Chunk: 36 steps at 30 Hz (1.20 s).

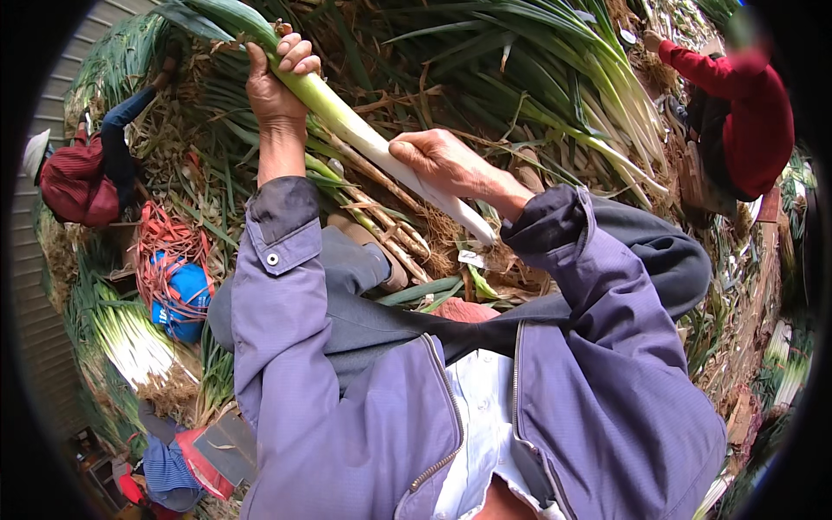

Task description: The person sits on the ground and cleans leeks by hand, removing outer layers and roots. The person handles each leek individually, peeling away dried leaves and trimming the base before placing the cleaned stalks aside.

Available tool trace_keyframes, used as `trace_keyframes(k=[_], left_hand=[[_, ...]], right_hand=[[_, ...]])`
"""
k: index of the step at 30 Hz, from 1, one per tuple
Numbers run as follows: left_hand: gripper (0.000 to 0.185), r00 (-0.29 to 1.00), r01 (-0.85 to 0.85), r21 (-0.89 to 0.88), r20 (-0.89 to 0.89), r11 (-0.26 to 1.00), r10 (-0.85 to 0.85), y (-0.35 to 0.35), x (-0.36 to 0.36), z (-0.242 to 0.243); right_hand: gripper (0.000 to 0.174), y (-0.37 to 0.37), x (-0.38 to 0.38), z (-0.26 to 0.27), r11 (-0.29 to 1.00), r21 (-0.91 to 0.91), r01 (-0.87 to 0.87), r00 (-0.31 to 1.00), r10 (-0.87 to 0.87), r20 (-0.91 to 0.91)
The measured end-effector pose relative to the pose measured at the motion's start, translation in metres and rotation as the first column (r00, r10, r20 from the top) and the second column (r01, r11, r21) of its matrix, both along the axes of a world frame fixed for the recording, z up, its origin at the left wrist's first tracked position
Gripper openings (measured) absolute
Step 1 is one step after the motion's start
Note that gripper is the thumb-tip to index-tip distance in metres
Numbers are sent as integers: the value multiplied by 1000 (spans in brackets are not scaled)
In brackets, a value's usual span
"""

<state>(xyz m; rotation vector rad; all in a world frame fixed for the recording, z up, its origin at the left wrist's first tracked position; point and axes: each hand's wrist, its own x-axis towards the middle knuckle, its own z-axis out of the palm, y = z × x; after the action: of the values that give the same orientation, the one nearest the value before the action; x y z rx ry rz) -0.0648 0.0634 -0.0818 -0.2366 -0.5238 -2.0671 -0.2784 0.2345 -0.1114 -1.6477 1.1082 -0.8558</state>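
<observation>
A thick Welsh onion (348,120) slants across the view, its green leaves at upper left and its white root end low between my knees. My left hand (281,81) grips it where the green begins. Around the white shank closes my right hand (445,162), thumb on top. Beneath the stalk lie several brownish, untrimmed onions (383,221) with tangled roots, near my shoe. Beyond my right hand spreads a big heap of green onions (604,110), their pale stems toward the right.
At left, red strapping strips (170,237) lie over a blue bag (185,292), above a bundle of white-stemmed onions (133,344). People sit at left (81,175), right (747,123) and lower left (169,465). Dry leaf litter (734,312) covers ground at right.
</observation>
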Motion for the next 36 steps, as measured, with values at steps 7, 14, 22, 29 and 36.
trace_keyframes(k=[7,14,22,29,36], left_hand=[[49,975,-145,0,169,989,143,-8,13,-16],[46,922,-254,-7,302,967,244,-13,18,-21],[39,769,-487,30,490,873,412,-31,41,-42],[39,721,-565,34,507,824,473,-41,65,-41],[39,718,-557,89,551,826,425,-18,22,-41]], right_hand=[[12,2,-5,3,931,-355,-89,829,-129,-544],[9,0,-13,-4,975,-199,96,894,-172,-414],[17,52,-50,-69,958,-159,240,967,-251,-53],[19,157,-136,-179,777,590,-222,351,628,-695],[47,44,-33,-37,781,-614,113,754,-470,-459]])
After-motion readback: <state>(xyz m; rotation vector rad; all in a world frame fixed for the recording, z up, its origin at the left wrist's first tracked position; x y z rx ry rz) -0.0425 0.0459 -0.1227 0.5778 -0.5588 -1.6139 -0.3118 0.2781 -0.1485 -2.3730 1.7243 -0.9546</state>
